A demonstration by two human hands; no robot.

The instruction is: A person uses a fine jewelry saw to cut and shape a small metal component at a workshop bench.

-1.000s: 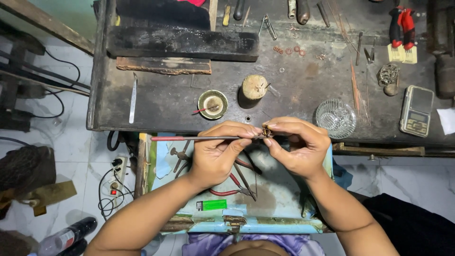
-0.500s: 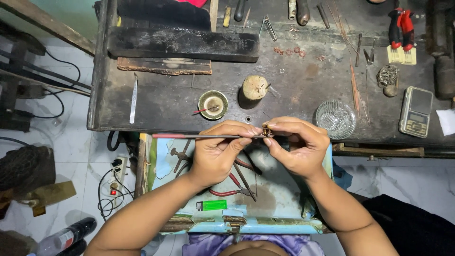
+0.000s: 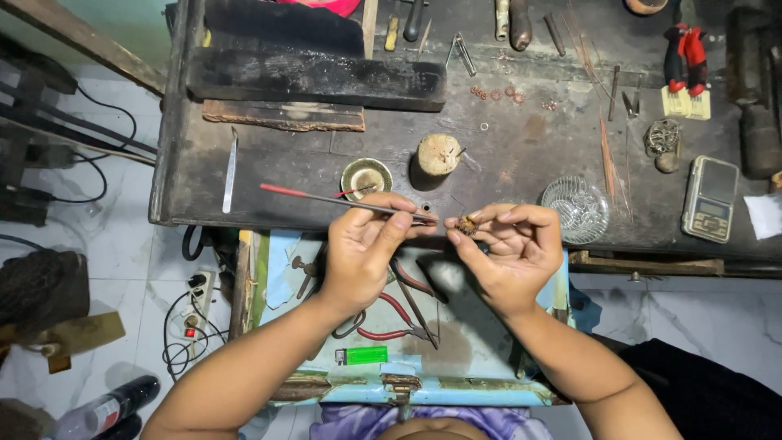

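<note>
Head view: left hand (image 3: 362, 253) is pinching a thin red-tipped rod (image 3: 342, 200), lying level over the tabletop (image 3: 521, 147) edge. Right hand (image 3: 509, 248) is gripping a small brown piece (image 3: 467, 225) at its fingertips, just beside the rod tip. Green lighter (image 3: 363, 355) is lying in the tray (image 3: 456, 383) below.

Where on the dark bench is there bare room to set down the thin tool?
One bare patch lies between the metal blade and the small brass dish, below the wooden slat. Another lies between the wooden stump and the glass dish. The back edge and right end, near the pocket scale, are crowded.
</note>
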